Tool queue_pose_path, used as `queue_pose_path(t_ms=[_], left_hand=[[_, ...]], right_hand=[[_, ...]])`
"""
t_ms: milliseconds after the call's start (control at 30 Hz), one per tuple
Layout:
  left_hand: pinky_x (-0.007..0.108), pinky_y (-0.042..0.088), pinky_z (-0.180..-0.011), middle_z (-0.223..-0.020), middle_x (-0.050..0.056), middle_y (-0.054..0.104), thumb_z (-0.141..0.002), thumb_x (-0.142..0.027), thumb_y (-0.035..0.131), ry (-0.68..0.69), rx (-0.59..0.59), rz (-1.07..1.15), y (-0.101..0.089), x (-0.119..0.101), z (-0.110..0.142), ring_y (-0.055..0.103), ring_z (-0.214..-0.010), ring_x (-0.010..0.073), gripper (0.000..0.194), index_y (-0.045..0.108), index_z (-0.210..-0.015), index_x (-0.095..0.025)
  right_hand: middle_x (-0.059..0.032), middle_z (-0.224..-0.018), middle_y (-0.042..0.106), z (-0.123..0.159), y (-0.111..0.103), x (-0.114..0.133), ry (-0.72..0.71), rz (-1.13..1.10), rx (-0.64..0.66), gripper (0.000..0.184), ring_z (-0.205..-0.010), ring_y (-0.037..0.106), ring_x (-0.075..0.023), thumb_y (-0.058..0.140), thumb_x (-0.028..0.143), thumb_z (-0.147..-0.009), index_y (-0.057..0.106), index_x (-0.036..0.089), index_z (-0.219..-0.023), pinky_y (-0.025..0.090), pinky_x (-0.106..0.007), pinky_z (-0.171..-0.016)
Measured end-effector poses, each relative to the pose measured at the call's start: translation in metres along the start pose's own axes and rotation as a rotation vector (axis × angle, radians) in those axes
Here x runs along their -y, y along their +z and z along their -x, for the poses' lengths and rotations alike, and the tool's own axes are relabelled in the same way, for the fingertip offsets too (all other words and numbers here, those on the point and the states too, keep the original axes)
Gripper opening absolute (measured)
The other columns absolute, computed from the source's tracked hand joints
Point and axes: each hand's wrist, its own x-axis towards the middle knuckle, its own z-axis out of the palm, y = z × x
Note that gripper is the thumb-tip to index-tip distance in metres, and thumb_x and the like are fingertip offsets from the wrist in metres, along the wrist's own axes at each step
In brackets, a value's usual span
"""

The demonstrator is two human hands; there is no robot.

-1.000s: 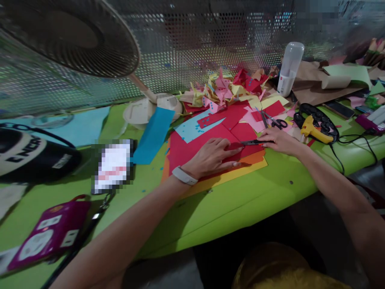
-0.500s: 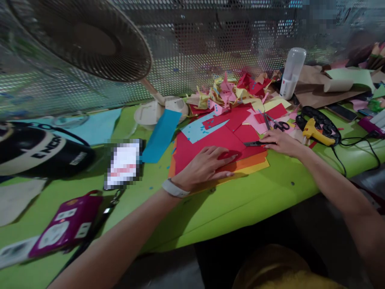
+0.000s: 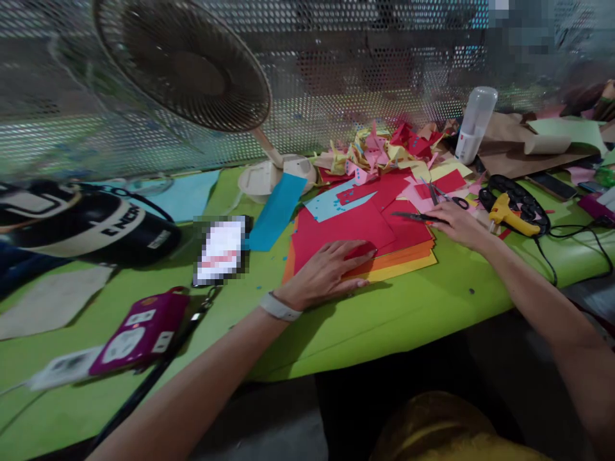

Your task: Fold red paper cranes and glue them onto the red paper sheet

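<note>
My left hand (image 3: 327, 272), with a pale band at its wrist, lies flat on a sheet of red paper (image 3: 346, 227), fingers stretched out. Orange paper (image 3: 401, 258) and yellow paper (image 3: 413, 268) show beneath the red. At the right side of the stack, my right hand (image 3: 459, 224) closes on the right end of a slim dark tool (image 3: 416, 218). Its narrow end points left over the red paper; its exact kind is unclear. Just behind that hand lie scissors (image 3: 460, 203). Light blue paper (image 3: 331, 200) with small blue dots lies at the stack's back.
A fan (image 3: 276, 176) stands behind a blue paper strip (image 3: 278, 211). Folded paper pieces (image 3: 379, 150) are heaped at the back. A yellow glue gun (image 3: 514, 218) with a cable lies right; a phone (image 3: 221, 251), purple case (image 3: 144, 330) and black bottle (image 3: 120, 224) lie left.
The view has shifted, so the table items sit further right. The red sheet under my left hand has turned slightly. My right hand stays on the dark tool.
</note>
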Motion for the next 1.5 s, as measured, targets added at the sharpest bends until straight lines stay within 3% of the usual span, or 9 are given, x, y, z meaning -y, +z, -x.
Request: queue_pose_path(t_ms=[133,233,333,467,700,933,1100,1300,1500], left_hand=[[0.053,0.033,-0.114,-0.153,0.017,0.046,-0.096,-0.072,0.028,0.021,0.017,0.017,-0.001,-0.006,-0.02,0.043,-0.14,0.0342,0.075,0.05,-0.148,-0.022],[0.053,0.033,-0.114,-0.154,0.017,0.045,-0.096,-0.071,0.028,0.042,0.024,0.034,-0.002,-0.01,-0.034,0.042,-0.141,0.0343,0.075,0.049,-0.148,-0.022],[0.053,0.035,-0.113,-0.155,0.016,0.044,-0.095,-0.073,0.026,0.049,0.017,0.054,-0.001,-0.012,-0.042,0.043,-0.14,0.0338,0.078,0.042,-0.153,-0.023],[0.052,0.035,-0.113,-0.155,0.016,0.044,-0.094,-0.074,0.028,0.033,0.006,0.053,0.0,-0.014,-0.045,0.043,-0.14,0.0341,0.082,0.037,-0.155,-0.021],[0.051,0.036,-0.112,-0.153,0.018,0.047,-0.095,-0.074,0.028,0.049,0.017,0.038,-0.005,-0.018,-0.046,0.045,-0.139,0.034,0.081,0.044,-0.151,-0.018],[0.05,0.037,-0.111,-0.154,0.018,0.046,-0.095,-0.073,0.025,0.044,0.029,-0.011,-0.003,-0.019,-0.046,0.045,-0.138,0.0347,0.08,0.049,-0.147,-0.016],[0.049,0.036,-0.113,-0.154,0.017,0.045,-0.096,-0.072,0.028,0.007,0.027,0.012,-0.004,-0.016,-0.021,0.045,-0.139,0.0337,0.078,0.047,-0.148,-0.018],[0.049,0.035,-0.115,-0.158,0.015,0.041,-0.097,-0.069,0.032,-0.034,0.044,-0.004,-0.007,-0.007,0.039,0.042,-0.142,0.0325,0.074,0.044,-0.151,-0.02],[0.049,0.032,-0.118,-0.16,0.012,0.039,-0.094,-0.072,0.037,-0.064,0.079,-0.073,-0.01,-0.003,0.088,0.04,-0.145,0.0301,0.075,0.039,-0.153,-0.026]], right_hand=[[-0.0112,-0.126,0.066,-0.003,0.004,0.0,0.067,0.021,-0.164,0.036,-0.121,0.057,-0.0298,0.051,0.022,-0.096,0.063,0.024,-0.13,0.042,-0.052,-0.107],[-0.0115,-0.129,0.064,-0.004,0.01,0.006,0.031,-0.019,-0.198,0.042,-0.123,0.055,-0.0289,0.047,0.025,-0.098,0.055,0.025,-0.139,0.042,-0.052,-0.108],[-0.0122,-0.131,0.061,-0.004,0.016,0.015,-0.027,-0.054,-0.167,0.044,-0.125,0.053,-0.0283,0.043,0.029,-0.101,0.049,0.026,-0.145,0.042,-0.053,-0.108],[-0.0136,-0.123,0.062,-0.007,0.02,0.03,-0.05,-0.021,-0.051,0.04,-0.119,0.055,-0.0284,0.043,0.029,-0.101,0.056,0.022,-0.139,0.046,-0.052,-0.104],[-0.0143,-0.115,0.062,-0.028,0.025,0.06,0.093,0.116,0.076,0.03,-0.112,0.055,-0.0262,0.051,0.018,-0.098,0.066,0.016,-0.123,0.046,-0.046,-0.104],[-0.0134,-0.118,0.061,-0.033,0.039,0.067,0.183,0.171,0.07,0.03,-0.113,0.055,-0.0283,0.06,0.032,-0.096,0.065,0.019,-0.122,0.049,-0.044,-0.099],[-0.0127,-0.119,0.061,-0.031,0.038,0.059,0.164,0.142,0.057,0.032,-0.114,0.056,-0.0282,0.057,0.032,-0.097,0.063,0.021,-0.126,0.047,-0.046,-0.102],[-0.0143,-0.122,0.06,-0.03,0.042,0.049,0.132,0.148,0.035,0.038,-0.117,0.054,-0.0308,0.055,0.033,-0.096,0.061,0.019,-0.131,0.044,-0.048,-0.106],[-0.011,-0.115,0.062,-0.028,0.046,0.04,0.082,0.115,-0.039,0.036,-0.111,0.057,-0.0306,0.057,0.036,-0.094,0.063,0.027,-0.128,0.047,-0.051,-0.102]])
